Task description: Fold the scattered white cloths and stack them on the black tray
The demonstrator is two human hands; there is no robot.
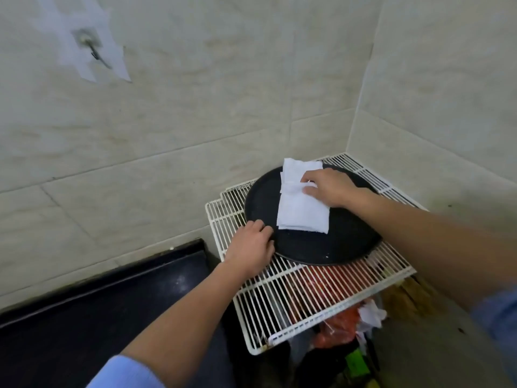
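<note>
1. Head view, middle right of the frame: the folded white cloths (pixel 300 204) lie in a small pile on the black tray (pixel 321 247), toward its upper left part. The top end of the pile hangs a little past the tray's far rim.
2. The tray sits on a white wire rack (pixel 279 301) in the corner of the tiled wall (pixel 167 121). A dark counter (pixel 84 303) fills the lower left of the frame.
3. My right hand (pixel 328 189) lies on the pile's right edge. Thumb and fingers pinch a fold of the top cloth, and the palm is on the pile.
4. My left hand (pixel 250 246) is at the tray's left rim, with its fingers curled against the edge. I judge that it steadies the tray.
5. I see no loose cloths anywhere else in the frame.
6. Handling, as I judge it:
   - The cloths are thin, light and limp. They will not hold a crease alone, and a folded layer can spring open or slide off the one beneath.
   - They are best pinched at a folded edge or corner, then pressed flat with an open palm.
   - The tray looks stiff and smooth, so it may slip on the wires. The rim is the place to hold it.
</note>
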